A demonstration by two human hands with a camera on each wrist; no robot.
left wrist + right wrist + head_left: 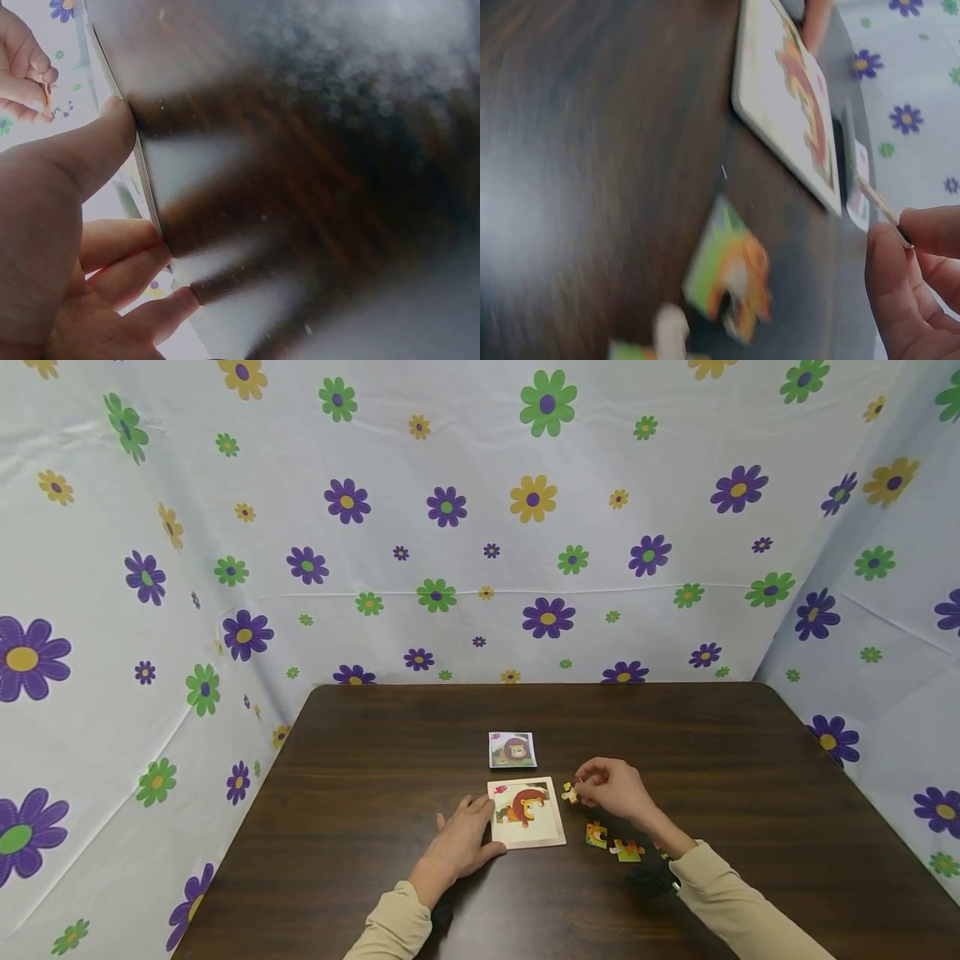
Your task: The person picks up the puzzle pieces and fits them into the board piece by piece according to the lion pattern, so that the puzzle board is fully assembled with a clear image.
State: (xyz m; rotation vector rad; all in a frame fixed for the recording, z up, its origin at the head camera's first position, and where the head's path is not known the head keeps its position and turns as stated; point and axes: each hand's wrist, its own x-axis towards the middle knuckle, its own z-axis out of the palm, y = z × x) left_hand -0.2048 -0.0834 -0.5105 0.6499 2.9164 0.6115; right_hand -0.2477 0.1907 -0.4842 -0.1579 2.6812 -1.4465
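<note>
Nearest are two rolled beige sleeves, the left sleeve (390, 927) and the right sleeve (738, 902), with a dark device at each wrist. By the right forearm lie the loose pieces: a partly hidden piece (661, 850) beside the arm, a green-and-orange piece (628, 851) to its left, and a corner-shaped piece (596, 835) a little farther off, nearer the puzzle board (525, 837). The left hand (465, 839) lies along the board's left side, fingers extended and apart, touching the edge, with the thumb at the near left corner. The board lies flat on the dark wooden desk (360, 768); part of a lion with a reddish mane fills its upper area, a pink shape sits in the far left corner, and the pale base shows bare toward the near side. Just right of the board, the right hand (611, 787) pinches a small yellowish piece (570, 793) between thumb and fingertips; the right wrist view shows it edge-on. Past the board lies a small lion picture (513, 750). Behind the desk hangs a white cloth (375, 443) printed with purple, green and yellow flowers.
</note>
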